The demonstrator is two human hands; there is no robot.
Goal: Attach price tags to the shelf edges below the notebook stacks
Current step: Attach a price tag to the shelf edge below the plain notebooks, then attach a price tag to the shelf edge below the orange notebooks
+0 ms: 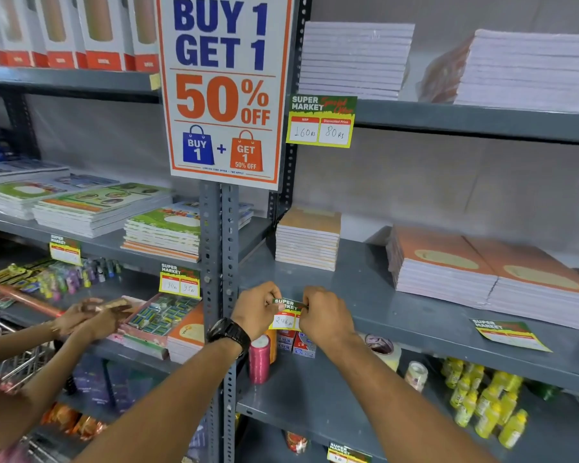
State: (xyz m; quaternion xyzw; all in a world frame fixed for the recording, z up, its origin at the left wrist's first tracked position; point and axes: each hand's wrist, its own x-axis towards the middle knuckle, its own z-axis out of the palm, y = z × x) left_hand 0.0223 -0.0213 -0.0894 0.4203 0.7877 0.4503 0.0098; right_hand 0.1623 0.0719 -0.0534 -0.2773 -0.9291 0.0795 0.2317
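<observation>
A green and yellow price tag (pixel 285 316) with a handwritten number sits against the front edge of the grey middle shelf (pixel 415 324). My left hand (pixel 256 310) pinches its left side and my right hand (pixel 325 315) pinches its right side, hiding most of it. Just above, a small stack of orange-covered notebooks (pixel 308 240) rests on that shelf. A larger double stack of orange notebooks (pixel 488 279) lies to the right, with another price tag (pixel 508 334) lying loose on the shelf in front of it. A tag reading 160 and 80 (pixel 321 121) hangs from the upper shelf edge.
A large "Buy 1 Get 1" poster (pixel 223 88) hangs on the perforated upright (pixel 219 248). Another person's hands (pixel 91 317) work at the left shelf by a shopping cart (pixel 10 359). Ribbon spools (pixel 259 359), tape rolls and yellow bottles (pixel 485 402) fill the lower shelf.
</observation>
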